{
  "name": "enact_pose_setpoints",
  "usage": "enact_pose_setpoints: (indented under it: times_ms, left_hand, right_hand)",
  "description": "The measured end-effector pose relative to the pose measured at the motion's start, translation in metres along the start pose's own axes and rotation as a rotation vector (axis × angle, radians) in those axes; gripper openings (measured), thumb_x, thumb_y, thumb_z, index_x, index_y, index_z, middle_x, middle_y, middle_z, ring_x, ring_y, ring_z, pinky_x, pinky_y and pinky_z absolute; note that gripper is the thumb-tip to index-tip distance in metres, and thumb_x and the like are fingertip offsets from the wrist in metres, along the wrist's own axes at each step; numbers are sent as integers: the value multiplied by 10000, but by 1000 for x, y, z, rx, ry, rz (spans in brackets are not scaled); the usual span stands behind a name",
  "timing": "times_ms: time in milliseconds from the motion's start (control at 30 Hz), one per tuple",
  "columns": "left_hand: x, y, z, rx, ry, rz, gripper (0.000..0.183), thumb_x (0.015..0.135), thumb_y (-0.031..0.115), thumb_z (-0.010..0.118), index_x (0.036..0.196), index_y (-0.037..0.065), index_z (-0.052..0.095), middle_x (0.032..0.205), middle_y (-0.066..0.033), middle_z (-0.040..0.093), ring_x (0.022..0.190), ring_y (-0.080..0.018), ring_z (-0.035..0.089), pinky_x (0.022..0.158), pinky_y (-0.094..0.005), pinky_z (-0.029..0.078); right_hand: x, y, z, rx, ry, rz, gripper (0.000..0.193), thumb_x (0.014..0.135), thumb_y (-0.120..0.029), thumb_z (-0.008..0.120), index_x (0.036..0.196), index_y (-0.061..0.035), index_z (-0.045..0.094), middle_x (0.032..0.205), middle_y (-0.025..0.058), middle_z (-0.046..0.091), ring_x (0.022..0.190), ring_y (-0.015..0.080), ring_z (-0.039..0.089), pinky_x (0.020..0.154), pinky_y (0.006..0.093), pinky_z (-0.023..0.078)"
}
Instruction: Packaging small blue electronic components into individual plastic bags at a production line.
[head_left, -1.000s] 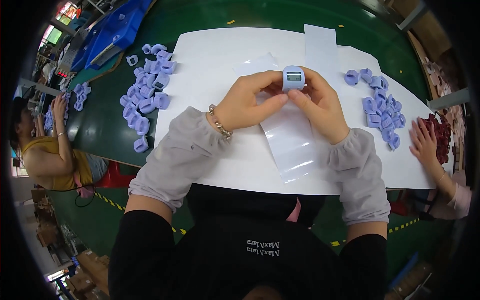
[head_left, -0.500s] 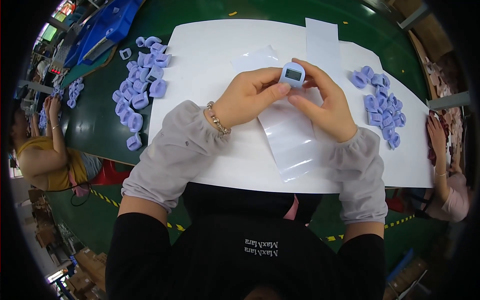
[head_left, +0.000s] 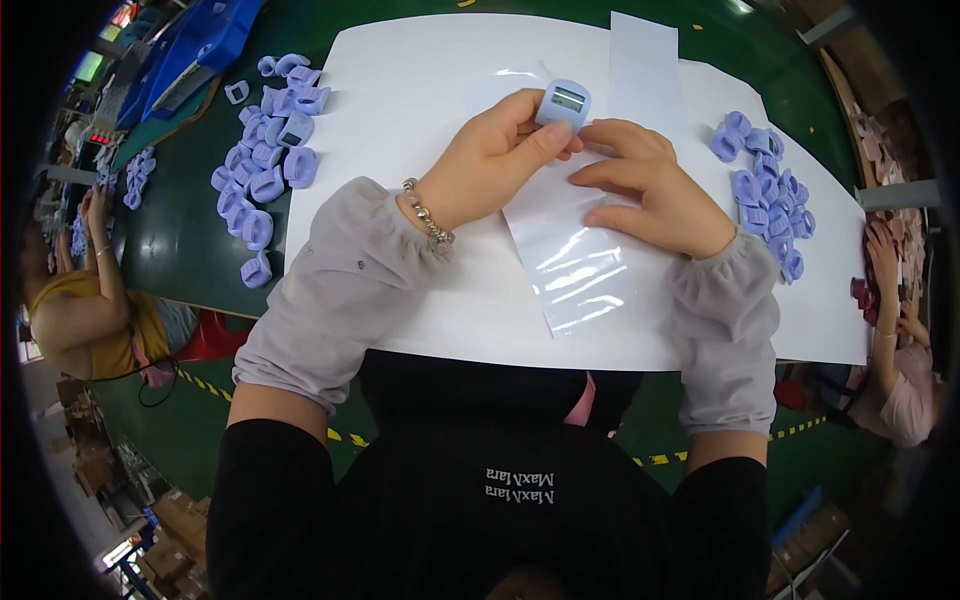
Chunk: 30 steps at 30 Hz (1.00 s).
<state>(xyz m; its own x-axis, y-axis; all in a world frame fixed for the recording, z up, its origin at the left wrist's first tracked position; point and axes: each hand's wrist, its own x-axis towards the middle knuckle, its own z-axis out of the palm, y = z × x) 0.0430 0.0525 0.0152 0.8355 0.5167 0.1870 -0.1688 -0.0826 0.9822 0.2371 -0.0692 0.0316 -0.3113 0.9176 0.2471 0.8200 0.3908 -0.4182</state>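
Observation:
My left hand (head_left: 497, 155) pinches a small light-purple digital counter (head_left: 563, 103) by its lower part, its grey display facing up. Beside it, my right hand (head_left: 660, 185) is apart from the counter, its fingers spread and bent, holding nothing that shows. A clear plastic sheet or bag (head_left: 572, 265) lies below both hands on the white paper (head_left: 440, 330). Similar purple pieces form a pile (head_left: 265, 150) to the left, some with displays showing. A second pile of purple pieces (head_left: 770, 195) rests on the paper to the right.
A white strip (head_left: 643, 60) lies at the far edge, near another clear film (head_left: 510, 85). Blue trays (head_left: 205, 60) stand at the back left. One co-worker (head_left: 90, 310) sits at the left and another (head_left: 900, 390) at the right, each with hands at work.
My right hand has let go of the counter and moved slightly right and down, its fingers spreading. My left hand has carried the counter a little up and left. The view has shifted slightly.

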Motion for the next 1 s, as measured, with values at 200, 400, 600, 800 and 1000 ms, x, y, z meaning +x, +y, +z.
enact_pose_setpoints:
  times_ms: [200,400,600,800,1000]
  left_hand:
    - [-2,3,-4,177,-112,3,520,910,85,610,1331,-7,318,1092,-143,601,999,-156,591,902,-304,483]
    - [0,-1,-1,59,-13,-28,583,861,60,660,1307,-42,298,1031,-154,637,928,-162,640,801,-255,527]
    - [2,2,-1,-37,9,-127,600,869,50,644,1329,-49,272,1068,-170,654,942,-150,638,822,-260,525]
    - [2,2,-1,14,-2,-115,550,892,38,617,1315,-41,273,1067,-165,658,965,-154,630,833,-269,515]
    - [2,1,-1,31,24,-106,553,891,37,618,1315,-41,271,1059,-162,663,959,-146,629,822,-265,517]
  right_hand:
    - [8,-7,4,267,98,249,261,751,-108,742,990,-47,655,952,89,642,926,227,582,848,319,440]
    - [8,-12,7,263,346,244,240,762,-58,731,982,-22,644,910,87,637,807,207,583,742,287,471]
    - [12,-13,9,138,409,148,194,766,-40,722,944,-9,653,907,88,637,788,196,580,719,281,469]
    - [13,-13,14,63,451,141,183,739,-19,726,913,-22,667,874,90,633,799,223,587,720,297,457]
    - [14,-24,15,-117,507,101,137,724,6,713,839,-34,650,880,92,613,822,237,578,724,303,439]
